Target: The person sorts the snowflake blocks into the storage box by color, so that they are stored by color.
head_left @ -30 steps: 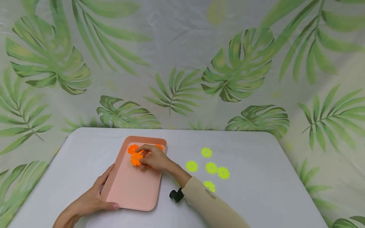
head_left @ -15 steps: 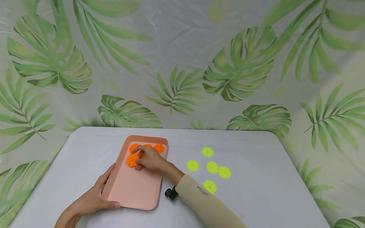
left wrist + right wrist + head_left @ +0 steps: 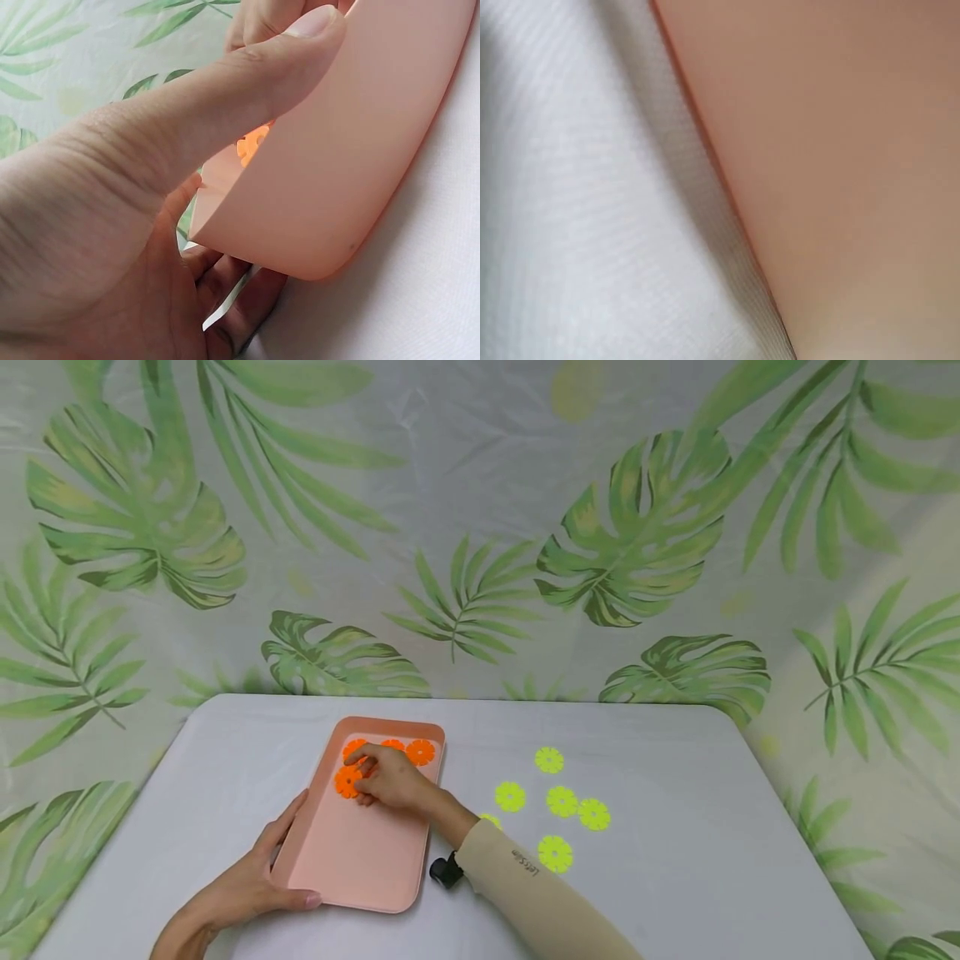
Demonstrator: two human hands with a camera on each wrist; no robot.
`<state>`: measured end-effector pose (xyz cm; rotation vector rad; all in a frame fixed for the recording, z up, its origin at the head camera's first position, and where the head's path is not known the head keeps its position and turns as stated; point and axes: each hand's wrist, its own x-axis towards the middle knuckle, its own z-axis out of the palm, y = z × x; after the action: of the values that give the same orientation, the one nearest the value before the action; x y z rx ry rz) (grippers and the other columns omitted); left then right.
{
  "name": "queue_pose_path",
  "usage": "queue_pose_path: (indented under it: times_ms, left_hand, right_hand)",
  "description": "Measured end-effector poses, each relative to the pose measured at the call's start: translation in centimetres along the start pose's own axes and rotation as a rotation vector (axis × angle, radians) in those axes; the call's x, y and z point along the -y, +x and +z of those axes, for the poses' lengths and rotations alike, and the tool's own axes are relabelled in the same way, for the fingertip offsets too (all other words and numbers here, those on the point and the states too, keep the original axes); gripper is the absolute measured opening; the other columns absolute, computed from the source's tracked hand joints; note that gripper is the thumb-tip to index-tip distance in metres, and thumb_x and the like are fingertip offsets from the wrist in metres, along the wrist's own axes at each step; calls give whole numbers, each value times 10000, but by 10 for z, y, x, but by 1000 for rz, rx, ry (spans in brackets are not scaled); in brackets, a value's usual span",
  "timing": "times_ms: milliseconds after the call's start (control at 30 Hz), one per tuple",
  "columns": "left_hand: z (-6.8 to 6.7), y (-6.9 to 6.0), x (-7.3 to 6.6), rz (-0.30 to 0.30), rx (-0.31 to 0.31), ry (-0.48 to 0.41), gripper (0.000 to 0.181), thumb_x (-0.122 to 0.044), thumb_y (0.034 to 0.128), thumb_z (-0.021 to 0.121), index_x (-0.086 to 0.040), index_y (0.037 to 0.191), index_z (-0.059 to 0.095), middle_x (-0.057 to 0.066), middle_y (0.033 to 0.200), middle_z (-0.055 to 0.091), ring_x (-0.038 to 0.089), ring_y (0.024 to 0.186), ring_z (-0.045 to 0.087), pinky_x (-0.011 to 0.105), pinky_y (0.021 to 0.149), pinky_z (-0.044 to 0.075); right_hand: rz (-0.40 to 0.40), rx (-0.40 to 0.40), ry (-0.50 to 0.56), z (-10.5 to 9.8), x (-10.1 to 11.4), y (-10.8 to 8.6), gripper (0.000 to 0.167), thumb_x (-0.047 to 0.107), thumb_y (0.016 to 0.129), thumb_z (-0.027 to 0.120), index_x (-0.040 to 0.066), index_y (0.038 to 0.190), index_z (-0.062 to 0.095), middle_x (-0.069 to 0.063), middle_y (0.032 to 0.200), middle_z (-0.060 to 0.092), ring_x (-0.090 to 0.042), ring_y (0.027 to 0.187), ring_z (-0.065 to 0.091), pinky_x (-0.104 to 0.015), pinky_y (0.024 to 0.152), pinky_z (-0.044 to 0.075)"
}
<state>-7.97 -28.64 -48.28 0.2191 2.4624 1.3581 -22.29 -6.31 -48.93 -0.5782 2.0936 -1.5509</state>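
Note:
A pink tray (image 3: pixel 360 860) lies on the left part of the table. The left hand (image 3: pixel 240 885) grips its near left corner, thumb on the near wall and fingers along the left side; the left wrist view shows this thumb over the tray wall (image 3: pixel 360 142). Over the tray's far part, the right hand (image 3: pixel 393 777) pinches the right edge of an orange flower-shaped piece (image 3: pixel 347 782) at the left side. Behind it, a row of orange pieces (image 3: pixel 420 752) lies along the far end, partly covered by the fingers. The right wrist view shows only tray and cloth.
Several yellow-green flower-shaped pieces (image 3: pixel 562 802) lie on the white table (image 3: pixel 675 827) right of the tray, one partly behind the right sleeve (image 3: pixel 532 893). A black wrist device (image 3: pixel 446 871) hangs under the right wrist. A leaf-patterned cloth (image 3: pixel 480 527) stands behind the table.
The right hand has moved a little left with the orange piece, which now sits nearer the tray's left wall. More of the far row shows. The left hand keeps its grip on the tray.

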Motion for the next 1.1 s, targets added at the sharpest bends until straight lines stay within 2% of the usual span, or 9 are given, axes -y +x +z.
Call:
queue_pose_path:
  times_ms: [100, 267, 500, 667, 767, 833, 900, 1000, 1100]
  left_hand:
    - [0, 0, 0, -7, 2, -4, 1315, -193, 767, 918, -394, 1676, -11, 249, 1611, 193, 439, 1424, 319, 311, 955, 432]
    - [1, -1, 0, -24, 6, -20, 1314, -193, 769, 918, -401, 1674, -11, 243, 1610, 193, 432, 1428, 317, 256, 947, 422]
    - [1, 0, -1, -45, 4, -12, 1318, -220, 770, 922, -411, 1671, -21, 257, 1620, 176, 462, 1439, 319, 469, 1019, 416]
    - [1, -1, -1, -40, 0, -4, 1321, -225, 769, 922, -397, 1674, -24, 264, 1615, 185, 458, 1430, 333, 460, 1010, 421]
    - [1, -1, -1, -38, -1, -4, 1313, -228, 773, 919, -397, 1675, -20, 255, 1611, 198, 436, 1412, 355, 367, 982, 430]
    - [1, -1, -2, -41, -3, -3, 1311, -233, 774, 919, -401, 1674, -19, 249, 1608, 205, 428, 1408, 360, 357, 978, 429]
    - [1, -2, -1, -45, -3, -3, 1311, -234, 775, 919, -400, 1674, -21, 248, 1604, 206, 434, 1409, 361, 375, 987, 429]
    - [1, -2, -1, -45, -2, -4, 1311, -229, 778, 916, -405, 1672, -27, 254, 1607, 195, 455, 1426, 341, 464, 1010, 416]
    - [1, -2, -2, -46, -1, -8, 1310, -226, 780, 913, -410, 1671, -30, 254, 1611, 186, 454, 1429, 334, 473, 1014, 413]
  right_hand:
    - [-3, -10, -36, 2, 1, 1, 288, -87, 953, 669, 26, 1218, 665, -36, 885, 544, -142, 597, 669, -256, 591, 591]
    - [25, -44, -131, 7, 2, 1, 297, -60, 947, 695, 47, 1223, 671, -21, 871, 568, -132, 584, 649, -220, 568, 553]
    - [35, -81, -192, 9, 5, -1, 349, -36, 931, 728, 39, 1270, 686, -73, 1041, 659, -93, 560, 615, -200, 556, 536]
    - [17, -79, -234, 8, 5, -3, 408, -28, 908, 757, 66, 1299, 691, -89, 1144, 687, -63, 569, 615, -187, 578, 543]
    - [12, -74, -238, 7, 5, -4, 437, -23, 892, 769, 84, 1309, 695, -87, 1212, 693, -59, 576, 617, -183, 599, 544]
    - [6, -71, -227, 6, 4, -4, 446, -25, 887, 766, 87, 1313, 697, -95, 1255, 693, -64, 581, 622, -185, 608, 544]
    - [-1, -65, -208, 5, 3, -5, 449, -22, 887, 759, 88, 1317, 696, -98, 1283, 691, -75, 601, 642, -187, 616, 543]
    - [-24, -56, -191, 0, 2, -8, 456, 4, 883, 774, 98, 1321, 692, -74, 1320, 694, -66, 762, 671, -178, 683, 541]
    - [-50, -38, -144, -8, 3, -12, 451, 12, 886, 775, 97, 1319, 686, -68, 1342, 692, -88, 860, 682, -191, 732, 553]
